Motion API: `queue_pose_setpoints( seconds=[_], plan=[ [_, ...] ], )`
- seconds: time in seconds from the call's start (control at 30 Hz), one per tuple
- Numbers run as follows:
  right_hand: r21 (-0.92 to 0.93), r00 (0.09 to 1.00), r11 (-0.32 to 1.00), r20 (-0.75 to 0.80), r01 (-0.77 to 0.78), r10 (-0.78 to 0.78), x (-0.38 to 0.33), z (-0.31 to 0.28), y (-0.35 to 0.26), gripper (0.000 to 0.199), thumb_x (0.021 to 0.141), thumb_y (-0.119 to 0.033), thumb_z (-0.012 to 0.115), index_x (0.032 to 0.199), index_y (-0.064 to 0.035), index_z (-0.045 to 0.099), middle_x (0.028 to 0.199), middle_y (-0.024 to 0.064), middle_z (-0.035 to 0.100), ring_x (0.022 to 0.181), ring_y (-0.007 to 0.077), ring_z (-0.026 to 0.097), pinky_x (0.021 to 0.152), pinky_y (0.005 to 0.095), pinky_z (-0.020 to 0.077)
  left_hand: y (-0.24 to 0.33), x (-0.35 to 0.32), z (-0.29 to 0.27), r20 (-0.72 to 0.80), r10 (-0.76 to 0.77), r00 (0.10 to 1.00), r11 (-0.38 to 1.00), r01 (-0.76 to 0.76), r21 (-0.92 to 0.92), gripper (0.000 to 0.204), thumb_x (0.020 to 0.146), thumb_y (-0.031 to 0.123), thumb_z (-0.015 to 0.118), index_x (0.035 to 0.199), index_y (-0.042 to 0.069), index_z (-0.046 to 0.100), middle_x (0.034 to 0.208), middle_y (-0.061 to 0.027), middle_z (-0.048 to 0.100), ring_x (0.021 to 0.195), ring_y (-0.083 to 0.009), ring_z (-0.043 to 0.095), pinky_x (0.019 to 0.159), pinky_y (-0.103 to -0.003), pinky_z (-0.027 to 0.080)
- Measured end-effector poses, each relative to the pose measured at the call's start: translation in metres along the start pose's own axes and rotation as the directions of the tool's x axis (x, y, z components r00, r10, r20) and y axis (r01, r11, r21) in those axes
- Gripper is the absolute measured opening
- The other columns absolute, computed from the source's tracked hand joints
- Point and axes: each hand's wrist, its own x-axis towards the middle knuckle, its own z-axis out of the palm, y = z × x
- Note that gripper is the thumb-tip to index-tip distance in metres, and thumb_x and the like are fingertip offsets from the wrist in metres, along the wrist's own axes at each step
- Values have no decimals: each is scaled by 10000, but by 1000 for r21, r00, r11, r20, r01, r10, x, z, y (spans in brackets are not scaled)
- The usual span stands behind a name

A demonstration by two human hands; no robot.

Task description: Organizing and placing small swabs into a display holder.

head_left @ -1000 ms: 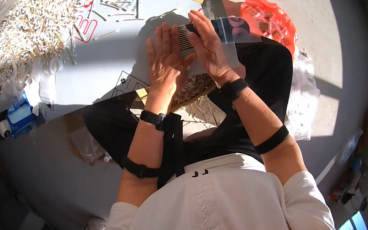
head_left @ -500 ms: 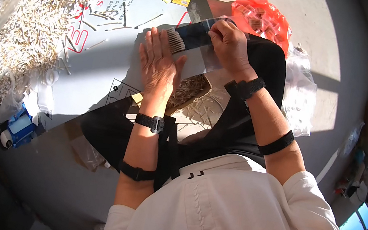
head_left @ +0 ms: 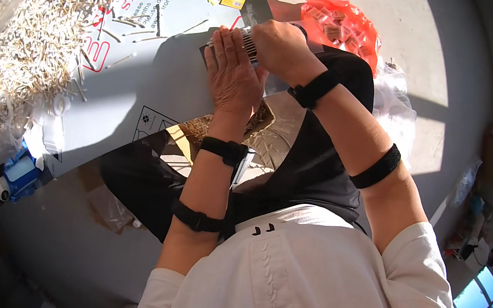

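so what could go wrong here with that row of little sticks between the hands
1. The left hand lies flat under the row of sticks while the right hand pinches it from above; with so light a hold, some could slide out.
2. Dropped ones would likely fall among the loose sticks on the lap and be hard to pick out.
3. Hard sun and shadow may hide misaligned ends.

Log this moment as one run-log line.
left hand: flat under row of thin pale sticks | right hand: pinching same row | beside: orange plastic bag
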Motion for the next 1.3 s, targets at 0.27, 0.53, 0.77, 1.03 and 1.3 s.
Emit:
queue_pose_setpoints(
  seconds=[0.27,0.53,0.77,1.03,1.3],
  plan=[
    [186,962,946,-8,-266,273,2,13,22,196,740,-195,618,773,-22,703,773,174,691,741,318,702,644,385,559,13,4,3,-12,-60,998,998,60,-33,866,900,485,556,1482,-55,210,1563,-246,192,1472,-364,146,1177,-521,96],
    [501,936,827,-88,-254,341,-4,36,43,232,654,-261,673,668,-30,667,658,182,641,631,319,654,602,379,532,16,-4,2,-12,-33,999,991,31,-130,828,897,444,596,1474,-33,242,1552,-230,228,1467,-357,171,1169,-535,134],
    [464,943,874,-204,-144,264,-8,36,42,216,670,-228,674,647,-18,634,614,161,607,583,279,619,568,366,498,18,-8,-1,-21,-5,1000,991,2,-135,795,887,422,613,1467,-10,286,1550,-206,249,1467,-333,192,1168,-531,149],
    [477,966,861,-88,-175,245,-2,28,49,210,654,-255,665,680,-46,671,693,175,651,673,349,648,645,396,535,10,4,2,-11,54,998,992,-55,-112,796,899,430,595,1480,-5,268,1560,-188,240,1473,-323,176,1174,-521,129],
    [481,969,847,23,-227,247,2,28,52,222,651,-268,662,702,-52,678,695,169,653,704,336,663,672,397,531,9,7,5,5,33,999,996,-33,-79,721,945,396,529,1503,36,246,1577,-164,223,1481,-298,165,1183,-503,103]
  ],
)
